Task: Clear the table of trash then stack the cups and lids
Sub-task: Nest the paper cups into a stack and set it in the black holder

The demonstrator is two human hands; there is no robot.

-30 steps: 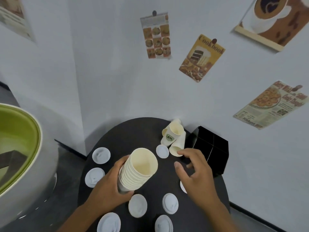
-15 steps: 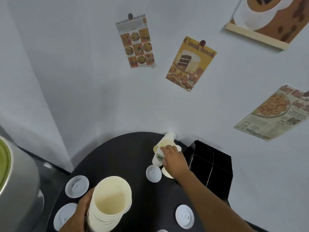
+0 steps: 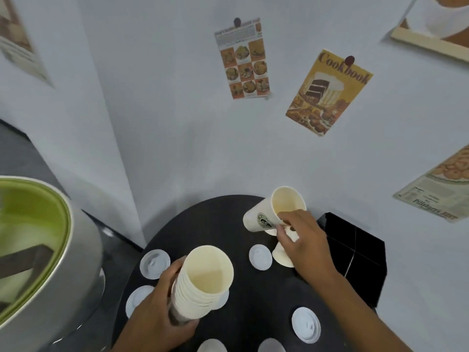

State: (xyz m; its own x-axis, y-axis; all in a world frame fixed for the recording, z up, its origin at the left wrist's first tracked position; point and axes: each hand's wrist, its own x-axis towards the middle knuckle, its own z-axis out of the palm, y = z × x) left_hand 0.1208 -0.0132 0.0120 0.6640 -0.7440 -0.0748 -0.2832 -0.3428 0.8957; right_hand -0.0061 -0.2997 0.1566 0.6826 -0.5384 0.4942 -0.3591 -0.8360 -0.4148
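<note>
Round black surface [image 3: 203, 224] sitting in a pale corner, posters on the wall. Your left hand [image 3: 157, 311] is gripping the cup stack [image 3: 203, 278], nested cream paper cups with rolled rims. Your right hand [image 3: 302, 240] is pinching the rim of a logo cup [image 3: 266, 214], lifted and tilted; another cup [image 3: 281, 255] is lying under that hand. Cups look mostly stacked. Flat white lids [image 3: 260, 257] are lying scattered singly, none stacked yet.
</note>
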